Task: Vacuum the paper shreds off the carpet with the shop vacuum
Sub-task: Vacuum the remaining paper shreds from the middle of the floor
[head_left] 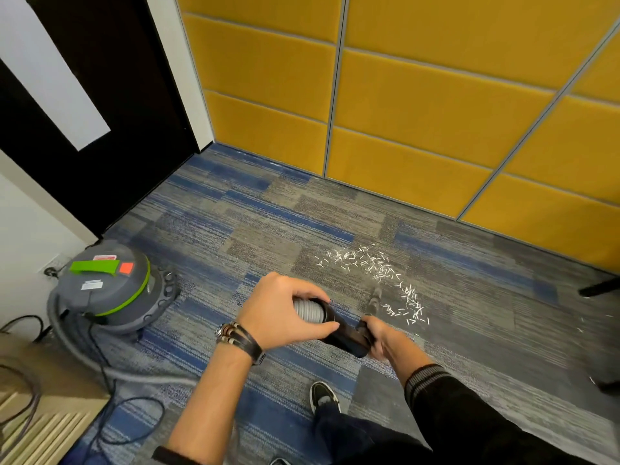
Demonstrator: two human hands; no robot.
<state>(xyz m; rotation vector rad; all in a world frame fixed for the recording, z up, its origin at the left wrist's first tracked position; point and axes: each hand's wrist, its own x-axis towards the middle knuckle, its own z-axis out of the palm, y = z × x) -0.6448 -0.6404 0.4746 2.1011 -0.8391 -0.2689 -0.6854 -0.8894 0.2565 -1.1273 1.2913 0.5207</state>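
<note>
Left hand (285, 308) grip closed on hose (307, 310); right hand (377, 333) closed on wand (349, 337). Shreds (375, 266) on carpet (235, 229) just ahead. Advise slow overlapping passes, nozzle (375, 298) low.

Both arms are reaching fwd from bottom of frame toward center. Left hand (285, 310) is sitting just left of center, fingers curled over, thumb underneath, palm down, gripping; forearm bare, bands at wrist. Right hand (377, 337) is sitting just right of it, slightly lower, fist closing in a grip, partly hidden. Right forearm is wearing dark sleeve w/ striped cuff.
</note>
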